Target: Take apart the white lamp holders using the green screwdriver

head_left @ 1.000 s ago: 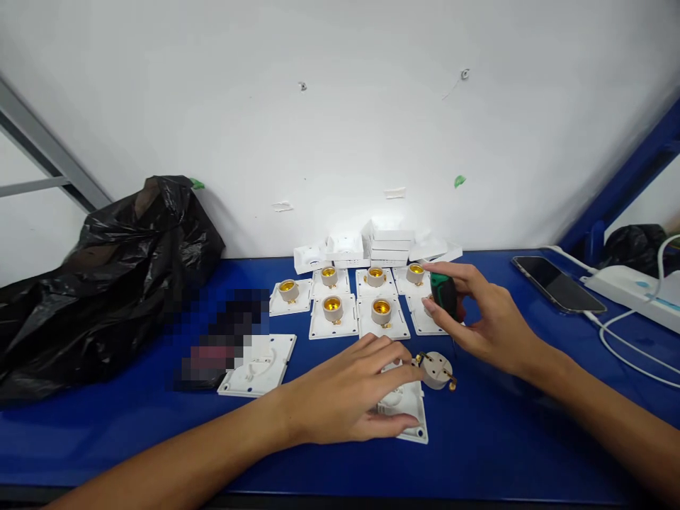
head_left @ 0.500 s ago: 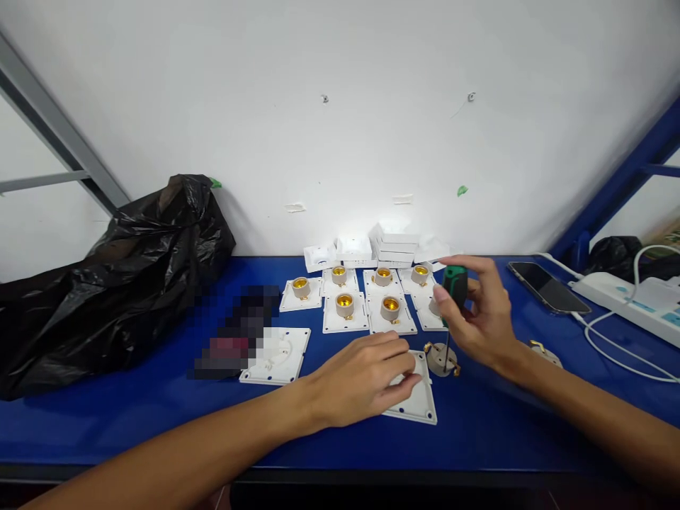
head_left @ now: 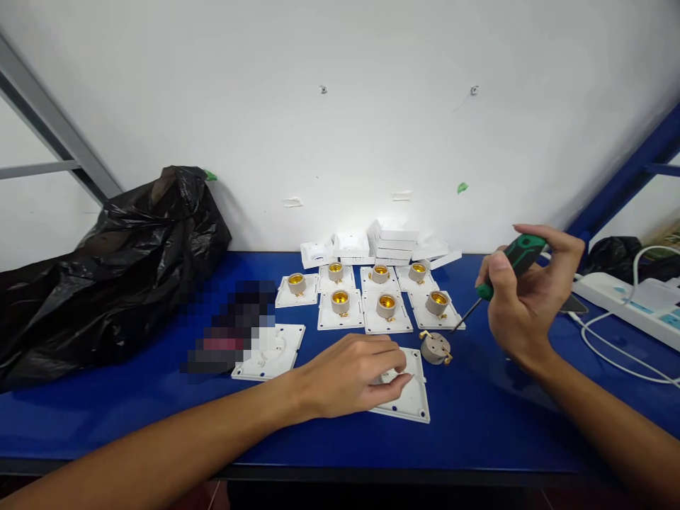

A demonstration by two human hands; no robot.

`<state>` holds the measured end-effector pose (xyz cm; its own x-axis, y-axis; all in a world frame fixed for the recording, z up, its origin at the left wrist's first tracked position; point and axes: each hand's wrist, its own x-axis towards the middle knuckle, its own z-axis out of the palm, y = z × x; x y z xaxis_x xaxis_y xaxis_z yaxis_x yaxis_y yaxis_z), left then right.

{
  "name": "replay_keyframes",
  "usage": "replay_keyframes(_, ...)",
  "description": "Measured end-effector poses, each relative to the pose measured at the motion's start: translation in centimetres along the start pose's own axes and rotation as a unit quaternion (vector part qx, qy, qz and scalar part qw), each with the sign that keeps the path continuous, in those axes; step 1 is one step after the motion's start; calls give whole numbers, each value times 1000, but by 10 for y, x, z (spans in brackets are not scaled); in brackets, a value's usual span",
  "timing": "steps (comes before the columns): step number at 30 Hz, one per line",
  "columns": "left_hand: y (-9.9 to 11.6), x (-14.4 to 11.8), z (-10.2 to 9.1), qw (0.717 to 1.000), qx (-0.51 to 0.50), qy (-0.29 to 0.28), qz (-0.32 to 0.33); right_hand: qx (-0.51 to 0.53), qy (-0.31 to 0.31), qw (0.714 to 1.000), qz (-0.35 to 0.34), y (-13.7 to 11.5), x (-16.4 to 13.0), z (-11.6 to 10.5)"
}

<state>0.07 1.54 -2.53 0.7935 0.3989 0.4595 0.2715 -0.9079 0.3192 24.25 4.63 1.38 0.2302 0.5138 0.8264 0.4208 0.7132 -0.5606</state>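
Left hand (head_left: 361, 375), thumb and finger narrowly apart, over square white smooth-plastic base plate (head_left: 409, 405); can't tell if gripping anything. Just right of plate: round matte ceramic-looking lamp socket (head_left: 435, 348), brass-coloured terminals (head_left: 448, 359), resting on blue surface (head_left: 478, 418); could skid if screwdriver (head_left: 523, 256), tilted, gripped by right hand (head_left: 525, 312), nudges it sideways.

Blue table (head_left: 478, 432) — white plates (head_left: 410, 401), an upturned socket (head_left: 436, 348), black bag (head_left: 154, 244), power strip (head_left: 627, 301).

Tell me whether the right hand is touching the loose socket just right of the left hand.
Apart. The head view shows bare blue tabletop between the right hand and the loose socket; the hand grips a screwdriver.
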Motion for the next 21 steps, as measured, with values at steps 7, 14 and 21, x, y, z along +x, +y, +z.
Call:
replay_keyframes(7,1,-1,-1,1000,12,-8,8,-28,-42,994,-102,8,-5,-2)
replay_keyframes(14,2,-2,-1,999,32,-13,9,-19,-73,993,-88,5,-9,-1)
replay_keyframes(21,2,-1,-1,998,55,-31,18,0,-134,990,-32,6,-10,-2)
